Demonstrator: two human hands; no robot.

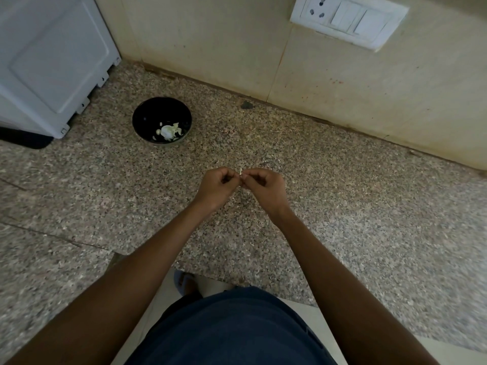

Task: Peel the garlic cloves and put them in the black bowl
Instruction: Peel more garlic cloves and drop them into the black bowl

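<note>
Garlic clove [240, 172] pinched between both sets of curled fingertips, left hand [217, 187] and right hand [263, 186] meeting just above the speckled counter [342, 206]; barely visible, mid-peel by the look of it. Could slip and vanish against that busy stone if skin tears suddenly. Further off to the left, black bowl [161, 122] holding pale garlic pieces, well apart from the hands: a long carry, easy to drop on the way.

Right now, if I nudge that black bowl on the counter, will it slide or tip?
The black bowl looks rounded with a narrow base, so a high push may rock it. It holds only a few pale garlic pieces, so it is probably light and might slide easily on the smooth-looking speckled stone counter.
</note>
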